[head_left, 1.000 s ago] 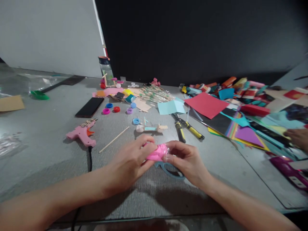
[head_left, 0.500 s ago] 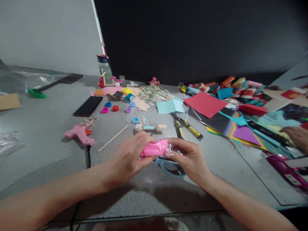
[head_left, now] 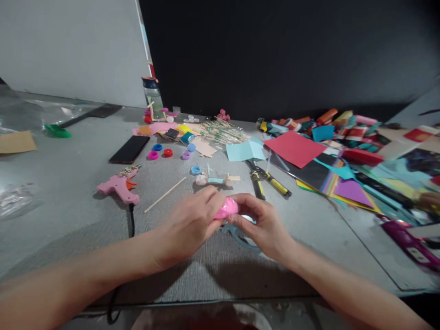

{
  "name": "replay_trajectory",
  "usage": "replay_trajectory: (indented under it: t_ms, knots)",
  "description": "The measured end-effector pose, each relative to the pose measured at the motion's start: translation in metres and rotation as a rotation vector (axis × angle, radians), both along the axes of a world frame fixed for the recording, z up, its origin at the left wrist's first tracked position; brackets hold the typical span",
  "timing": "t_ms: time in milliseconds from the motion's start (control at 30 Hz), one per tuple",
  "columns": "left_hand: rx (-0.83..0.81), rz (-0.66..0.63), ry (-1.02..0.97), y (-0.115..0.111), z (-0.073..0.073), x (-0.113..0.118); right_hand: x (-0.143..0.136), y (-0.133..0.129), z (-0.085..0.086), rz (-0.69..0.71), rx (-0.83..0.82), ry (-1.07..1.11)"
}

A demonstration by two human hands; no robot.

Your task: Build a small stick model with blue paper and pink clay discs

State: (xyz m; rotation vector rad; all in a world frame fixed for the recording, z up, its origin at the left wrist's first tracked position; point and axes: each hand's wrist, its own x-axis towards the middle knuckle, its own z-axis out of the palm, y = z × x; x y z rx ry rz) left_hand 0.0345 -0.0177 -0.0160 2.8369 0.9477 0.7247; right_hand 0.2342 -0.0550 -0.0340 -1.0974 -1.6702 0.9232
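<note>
A pink lump, apparently modelling clay in clear plastic wrap (head_left: 227, 209), is held between my two hands above the table. My left hand (head_left: 189, 221) is closed round its left side and covers much of it. At its right end, my right hand (head_left: 263, 225) pinches with thumb and fingers. Below the right hand lie blue-handled scissors (head_left: 237, 237), partly hidden. Just beyond the hands rests a small built piece (head_left: 216, 180) with white round ends and a light blue strip. A thin wooden stick (head_left: 165, 195) lies to the left.
On the left are a pink glue gun (head_left: 118, 187) with its cord and a black phone (head_left: 129, 149). Yellow-black pliers (head_left: 261, 178) lie ahead, beside red paper (head_left: 294, 149). Bottle caps (head_left: 167, 152) and a water bottle (head_left: 153, 97) stand farther back. Another person's blurred hand (head_left: 429, 201) is at the right edge.
My hands have drawn closer together, and my left hand now covers more of the pink lump. The view has shifted slightly, and the other person's hand has moved farther toward the right edge.
</note>
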Motion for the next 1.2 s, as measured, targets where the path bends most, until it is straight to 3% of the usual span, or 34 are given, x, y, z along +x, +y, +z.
replay_trajectory:
  t_ms: [367, 600, 733, 867, 1200]
  knots:
    - [-0.076, -0.015, -0.036, 0.001, 0.000, -0.001, -0.001, 0.003, 0.008, -0.027, 0.173, -0.269]
    - [-0.267, -0.048, -0.273, 0.009, 0.001, -0.002, 0.010, 0.005, 0.010, -0.024, -0.026, 0.046]
    - [-0.244, -0.056, -0.289, 0.012, -0.005, -0.003, 0.011, 0.006, 0.007, 0.033, -0.117, 0.171]
    - [-0.211, -0.100, -0.250, 0.010, -0.012, -0.003, 0.008, 0.005, 0.007, 0.036, 0.036, 0.055]
    - [-0.412, -0.064, -0.270, -0.001, -0.012, -0.001, 0.002, 0.006, 0.004, 0.102, 0.241, -0.192]
